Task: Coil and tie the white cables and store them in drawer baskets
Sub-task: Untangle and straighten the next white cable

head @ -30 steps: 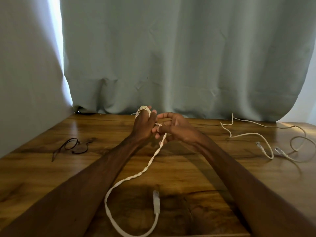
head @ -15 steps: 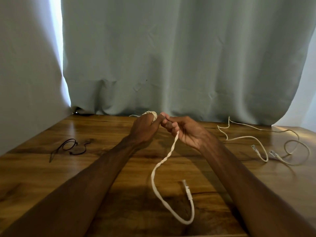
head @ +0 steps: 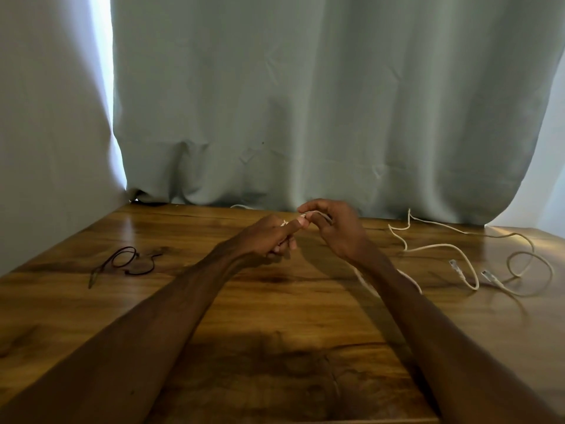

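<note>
A white twisted cable (head: 363,281) is wound around the fingers of my left hand (head: 270,238), which grips the coil above the middle of the wooden table (head: 275,301). My right hand (head: 334,228) pinches the same cable just right of the left fingertips. The cable's loose tail drops behind my right forearm, so most of it is hidden. A second white cable (head: 452,249) lies loose on the table at the right, its two plugs near each other.
A thin dark cord (head: 128,261) lies on the table at the left. A grey-green curtain (head: 305,102) hangs along the table's far edge, and a wall closes the left side. No drawer or basket shows.
The loose tail that hung toward the table's front has been drawn up and over to the right, behind my right forearm. My right hand has lifted and moved right; the left hand has tilted down.
</note>
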Motion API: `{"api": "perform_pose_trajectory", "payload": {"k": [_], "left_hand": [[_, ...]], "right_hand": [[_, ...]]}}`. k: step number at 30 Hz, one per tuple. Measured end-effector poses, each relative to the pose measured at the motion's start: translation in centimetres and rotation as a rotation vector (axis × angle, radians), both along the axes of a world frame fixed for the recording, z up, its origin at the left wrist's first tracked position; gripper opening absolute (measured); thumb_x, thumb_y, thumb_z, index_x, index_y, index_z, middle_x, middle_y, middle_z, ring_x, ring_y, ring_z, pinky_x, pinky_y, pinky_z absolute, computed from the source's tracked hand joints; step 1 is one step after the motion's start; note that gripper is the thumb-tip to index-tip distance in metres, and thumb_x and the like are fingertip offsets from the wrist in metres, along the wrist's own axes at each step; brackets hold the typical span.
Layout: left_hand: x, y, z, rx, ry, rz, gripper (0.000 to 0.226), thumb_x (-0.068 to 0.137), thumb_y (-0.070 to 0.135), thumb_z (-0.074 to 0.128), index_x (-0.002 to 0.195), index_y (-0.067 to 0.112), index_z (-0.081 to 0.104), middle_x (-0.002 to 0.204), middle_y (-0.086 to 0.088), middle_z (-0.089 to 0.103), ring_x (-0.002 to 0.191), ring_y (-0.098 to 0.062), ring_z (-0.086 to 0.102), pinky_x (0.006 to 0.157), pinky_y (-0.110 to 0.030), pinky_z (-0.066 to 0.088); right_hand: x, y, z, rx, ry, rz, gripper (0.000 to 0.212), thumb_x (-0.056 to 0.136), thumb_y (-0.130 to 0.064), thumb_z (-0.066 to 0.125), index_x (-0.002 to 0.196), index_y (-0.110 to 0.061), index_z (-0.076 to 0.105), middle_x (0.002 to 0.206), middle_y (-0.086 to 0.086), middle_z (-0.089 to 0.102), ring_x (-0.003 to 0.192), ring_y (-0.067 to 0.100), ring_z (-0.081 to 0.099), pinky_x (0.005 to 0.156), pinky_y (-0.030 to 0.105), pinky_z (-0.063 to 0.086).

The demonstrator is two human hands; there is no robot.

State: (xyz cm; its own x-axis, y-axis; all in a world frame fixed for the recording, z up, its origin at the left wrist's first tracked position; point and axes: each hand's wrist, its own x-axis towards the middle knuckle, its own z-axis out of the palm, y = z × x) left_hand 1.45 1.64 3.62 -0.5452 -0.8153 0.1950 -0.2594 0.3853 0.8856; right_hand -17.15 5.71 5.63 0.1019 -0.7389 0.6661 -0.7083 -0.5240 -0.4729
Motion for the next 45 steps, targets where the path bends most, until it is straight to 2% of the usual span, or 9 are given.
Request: {"api": "perform_pose_trajectory", "payload": {"k": [6,10,13,15,18,24,29,39,45], "left_hand": [[-0.8,1.0,2.5,0.301,0.179,-0.245,0.038,0.11,0.034,0.037,0.086,0.01,0.055,0.05,0.011,0.044,0.033,-0.001,0.023,0.033,-0.017,0.013],[-0.7,0.4,2.6,0.473,0.404,-0.413,0.034,0.104,0.036,0.048,0.081,0.013,0.056,0.048,0.012,0.033,0.033,-0.002,0.024,0.033,-0.015,0.022],[-1.1,0.1,2.5,0.56,0.655,-0.432,0.035,0.105,0.032,0.047,0.108,0.004,0.067,0.053,0.009,0.033,0.038,-0.004,0.032,0.043,-0.018,0.036],[-1.3,0.1,2.5,0.575,0.767,-0.374,0.044,0.105,0.028,0.044,0.13,-0.005,0.059,0.057,0.008,0.035,0.042,-0.004,0.036,0.048,-0.017,0.036],[-1.4,-0.4,2.1,0.547,0.845,-0.244,0.046,0.109,0.025,0.04,0.137,-0.009,0.051,0.058,0.008,0.039,0.045,-0.005,0.04,0.049,-0.017,0.039],[-1.8,-1.1,1.7,0.493,0.877,-0.007,0.026,0.108,0.018,0.044,0.114,-0.002,0.06,0.062,0.003,0.054,0.051,-0.007,0.053,0.047,-0.018,0.043],[-2.6,-0.9,1.6,0.43,0.927,0.134,0.027,0.107,0.007,0.045,0.086,0.002,0.061,0.079,-0.004,0.068,0.057,-0.011,0.066,0.058,-0.02,0.054],[-2.3,-2.1,1.4,0.333,0.959,0.313,0.019,0.108,0.006,0.045,0.098,0.001,0.061,0.079,-0.008,0.065,0.051,-0.012,0.069,0.051,-0.019,0.055],[-2.0,-2.7,1.1,0.237,0.84,0.325,0.021,0.11,0.009,0.039,0.117,0.0,0.056,0.081,-0.007,0.066,0.052,-0.01,0.069,0.052,-0.019,0.054]], "right_hand": [[-1.5,-0.8,-1.0,0.031,0.012,0.057,0.022,0.103,-0.025,0.06,0.114,-0.023,0.078,0.074,-0.002,0.075,0.072,0.017,0.071,0.074,0.039,0.054],[-0.6,-0.5,-2.1,0.187,-0.018,0.168,0.028,0.109,-0.021,0.048,0.117,-0.017,0.075,0.065,-0.002,0.071,0.056,0.005,0.062,0.058,0.018,0.043],[1.3,0.3,-2.6,0.288,0.031,0.135,0.032,0.111,-0.02,0.039,0.113,-0.019,0.071,0.067,0.003,0.073,0.059,0.01,0.068,0.06,0.02,0.048],[2.5,0.6,-2.7,0.336,0.112,0.1,0.032,0.109,-0.017,0.038,0.095,-0.021,0.066,0.068,0.0,0.071,0.059,0.008,0.067,0.061,0.025,0.05],[3.4,0.6,-2.9,0.356,0.217,0.12,0.034,0.106,-0.012,0.043,0.077,-0.021,0.058,0.069,-0.001,0.067,0.061,0.013,0.064,0.065,0.036,0.054],[3.8,0.2,-2.8,0.285,0.321,0.106,0.024,0.104,-0.016,0.047,0.091,-0.013,0.066,0.079,-0.002,0.065,0.072,0.011,0.061,0.065,0.033,0.048],[3.4,0.2,-2.6,0.288,0.375,0.095,0.024,0.104,-0.015,0.048,0.096,-0.017,0.07,0.079,-0.021,0.06,0.07,-0.013,0.057,0.06,0.008,0.037],[3.0,1.1,-0.8,0.151,0.532,0.045,0.025,0.095,-0.027,0.058,0.079,-0.013,0.071,0.067,0.0,0.066,0.059,0.014,0.056,0.056,0.037,0.043],[3.3,1.6,-0.2,0.052,0.5,0.053,0.025,0.091,-0.024,0.062,0.07,-0.012,0.065,0.059,-0.002,0.06,0.053,0.015,0.05,0.052,0.036,0.037]]}}
